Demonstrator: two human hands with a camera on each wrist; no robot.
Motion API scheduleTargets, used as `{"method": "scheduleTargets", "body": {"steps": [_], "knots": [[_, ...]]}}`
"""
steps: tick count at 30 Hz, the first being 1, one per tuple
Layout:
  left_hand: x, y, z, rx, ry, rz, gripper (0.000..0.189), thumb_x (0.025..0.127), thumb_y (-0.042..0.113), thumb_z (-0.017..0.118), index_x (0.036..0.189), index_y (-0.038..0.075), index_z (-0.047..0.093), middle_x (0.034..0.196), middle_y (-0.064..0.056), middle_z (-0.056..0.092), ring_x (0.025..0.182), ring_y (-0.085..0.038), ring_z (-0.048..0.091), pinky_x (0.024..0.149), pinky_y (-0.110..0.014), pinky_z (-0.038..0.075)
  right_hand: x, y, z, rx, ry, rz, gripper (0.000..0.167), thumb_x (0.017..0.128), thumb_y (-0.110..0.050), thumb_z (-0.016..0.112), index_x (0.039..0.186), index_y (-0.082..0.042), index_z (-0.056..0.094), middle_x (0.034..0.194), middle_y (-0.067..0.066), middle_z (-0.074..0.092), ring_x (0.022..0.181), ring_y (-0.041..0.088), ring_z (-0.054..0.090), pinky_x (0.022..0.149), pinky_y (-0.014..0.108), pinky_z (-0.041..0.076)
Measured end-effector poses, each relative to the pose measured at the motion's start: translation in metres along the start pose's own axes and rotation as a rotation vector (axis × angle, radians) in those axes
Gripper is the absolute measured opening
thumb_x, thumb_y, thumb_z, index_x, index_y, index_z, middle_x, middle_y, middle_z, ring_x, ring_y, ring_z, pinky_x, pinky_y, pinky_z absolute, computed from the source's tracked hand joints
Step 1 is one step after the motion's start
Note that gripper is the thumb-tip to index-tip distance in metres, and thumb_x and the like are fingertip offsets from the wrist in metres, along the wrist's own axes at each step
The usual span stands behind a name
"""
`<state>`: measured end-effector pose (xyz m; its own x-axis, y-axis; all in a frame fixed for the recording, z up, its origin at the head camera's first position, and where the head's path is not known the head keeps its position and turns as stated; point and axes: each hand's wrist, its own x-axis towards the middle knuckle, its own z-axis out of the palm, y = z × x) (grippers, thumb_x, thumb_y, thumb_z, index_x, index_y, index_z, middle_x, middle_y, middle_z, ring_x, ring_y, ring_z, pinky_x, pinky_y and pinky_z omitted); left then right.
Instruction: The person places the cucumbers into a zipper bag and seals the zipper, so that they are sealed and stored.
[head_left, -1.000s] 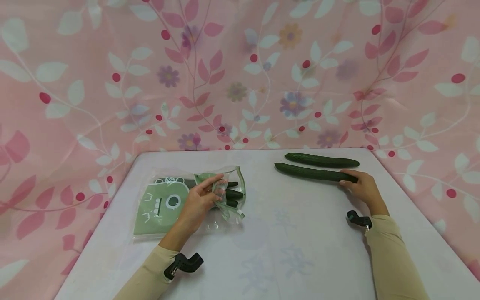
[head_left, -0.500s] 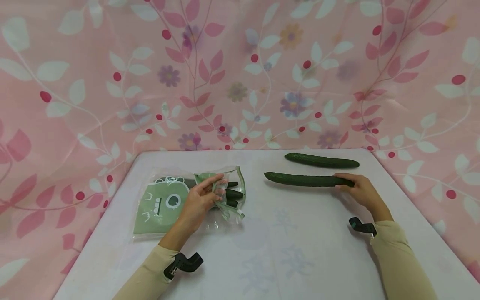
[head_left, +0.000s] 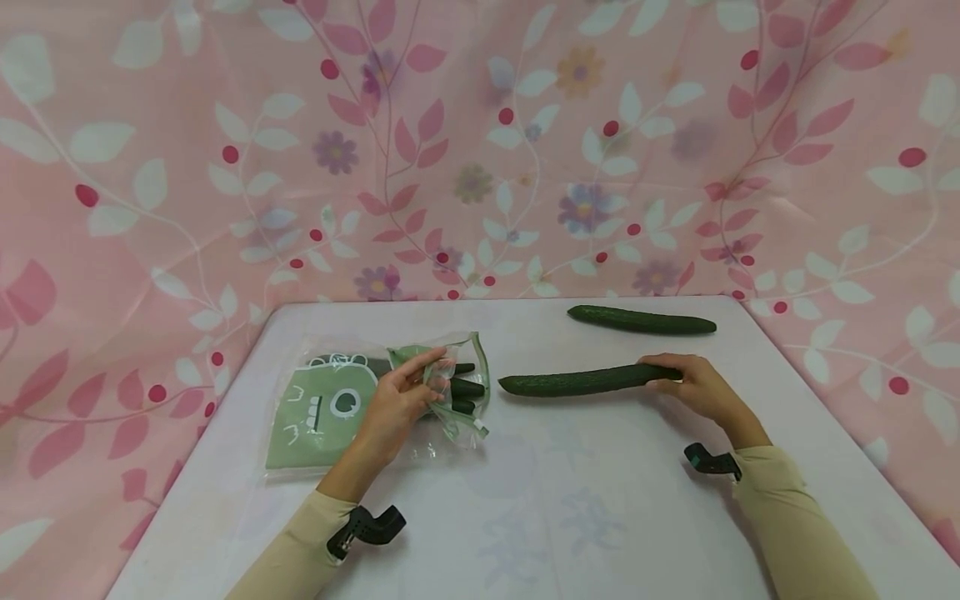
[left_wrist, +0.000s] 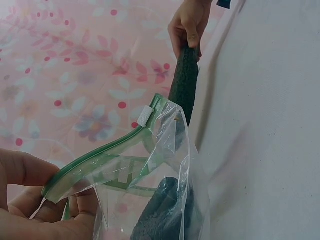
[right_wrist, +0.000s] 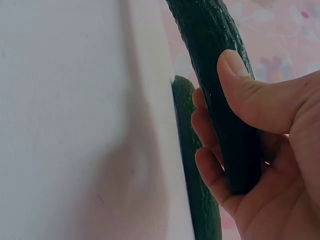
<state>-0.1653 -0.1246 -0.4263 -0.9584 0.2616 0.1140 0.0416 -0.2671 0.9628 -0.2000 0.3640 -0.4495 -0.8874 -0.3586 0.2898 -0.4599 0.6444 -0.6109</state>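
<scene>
My right hand (head_left: 693, 387) grips one end of a long dark green cucumber (head_left: 577, 383); the thumb lies along one side and the fingers wrap the other in the right wrist view. Its free tip points left, close to the mouth of a clear zip bag (head_left: 427, 450) with a green one-eyed monster print. My left hand (head_left: 397, 408) pinches the bag's green zip edge (left_wrist: 95, 157) between thumb and fingers, and the mouth stands apart. Inside lie several cucumbers (head_left: 467, 389), their ends showing at the opening and the rest partly hidden by the print and hand.
Another cucumber (head_left: 641, 320) lies near the back edge of the white table (head_left: 570, 533). Behind the table hangs a pink floral cloth (head_left: 480, 150). A small black camera mount (head_left: 367, 527) sits on the left wrist, and a similar camera mount (head_left: 711, 461) on the right.
My right hand has drawn its cucumber away from the one at the back, leftward and nearer to me, so its tip is now near the bag's mouth. My left hand has stayed put.
</scene>
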Motion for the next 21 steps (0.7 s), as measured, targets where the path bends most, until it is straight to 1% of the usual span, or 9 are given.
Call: {"method": "scheduleTargets", "body": {"steps": [4,7,8,10,13,14,16,21], "knots": [[-0.001,0.000,0.000,0.001,0.000,0.003,0.059,0.095,-0.014,0.050,0.152,0.001,0.051,0.144,-0.023,0.054,0.104,-0.021,0.063,0.087,-0.028,0.055,0.004,0.000,0.008,-0.011,-0.006,-0.031,0.036,0.093,-0.007,0.078,0.128,0.000,0.073,0.126,0.016,0.071,0.118,0.031,0.062,0.092,0.011,0.040],[-0.001,0.000,0.000,0.000,-0.002,0.002,0.059,0.095,-0.014,0.050,0.152,0.002,0.051,0.144,-0.023,0.054,0.104,-0.021,0.063,0.087,-0.029,0.055,0.007,0.001,0.013,-0.018,-0.016,-0.033,0.037,0.092,-0.007,0.079,0.127,-0.001,0.073,0.125,0.015,0.071,0.119,0.034,0.062,0.095,0.012,0.039],[-0.001,0.000,0.001,0.000,-0.002,0.001,0.059,0.095,-0.014,0.050,0.152,0.002,0.051,0.144,-0.023,0.054,0.104,-0.021,0.063,0.087,-0.029,0.055,0.007,0.001,0.014,-0.022,-0.021,-0.033,0.037,0.092,-0.008,0.079,0.128,-0.001,0.073,0.126,0.015,0.071,0.120,0.035,0.061,0.096,0.014,0.041],[-0.001,-0.001,0.001,-0.004,-0.001,-0.002,0.059,0.095,-0.014,0.050,0.152,0.002,0.051,0.144,-0.023,0.054,0.104,-0.021,0.063,0.087,-0.028,0.055,0.008,0.001,0.016,-0.029,-0.031,-0.021,0.037,0.093,-0.009,0.079,0.129,-0.001,0.073,0.127,0.015,0.070,0.121,0.036,0.061,0.099,0.024,0.045],[-0.001,0.000,0.003,-0.006,-0.004,0.000,0.060,0.095,-0.015,0.049,0.152,0.002,0.051,0.145,-0.023,0.053,0.104,-0.021,0.062,0.086,-0.028,0.055,0.010,0.001,0.018,-0.031,-0.042,-0.004,0.038,0.094,-0.010,0.078,0.130,-0.001,0.072,0.128,0.016,0.070,0.123,0.037,0.060,0.101,0.045,0.049],[-0.001,0.000,0.003,-0.005,-0.007,0.000,0.060,0.094,-0.015,0.050,0.152,0.001,0.051,0.145,-0.024,0.053,0.104,-0.021,0.062,0.086,-0.028,0.054,0.010,0.001,0.019,-0.033,-0.043,-0.001,0.038,0.094,-0.010,0.078,0.130,-0.001,0.072,0.129,0.016,0.069,0.123,0.037,0.060,0.100,0.050,0.048],[-0.001,0.000,0.003,-0.003,-0.016,0.000,0.061,0.094,-0.015,0.050,0.153,0.001,0.050,0.145,-0.024,0.053,0.103,-0.021,0.062,0.086,-0.028,0.054,0.011,0.000,0.020,-0.029,-0.042,0.004,0.038,0.093,-0.009,0.078,0.130,-0.001,0.072,0.129,0.017,0.069,0.123,0.037,0.060,0.100,0.047,0.048],[-0.001,0.000,0.003,0.003,-0.027,-0.013,0.061,0.095,-0.014,0.051,0.154,0.000,0.048,0.148,-0.024,0.051,0.104,-0.021,0.063,0.086,-0.028,0.055,0.012,-0.002,0.022,-0.007,-0.047,0.023,0.040,0.093,-0.007,0.078,0.131,0.002,0.071,0.130,0.019,0.068,0.125,0.039,0.058,0.102,0.052,0.047]]}}
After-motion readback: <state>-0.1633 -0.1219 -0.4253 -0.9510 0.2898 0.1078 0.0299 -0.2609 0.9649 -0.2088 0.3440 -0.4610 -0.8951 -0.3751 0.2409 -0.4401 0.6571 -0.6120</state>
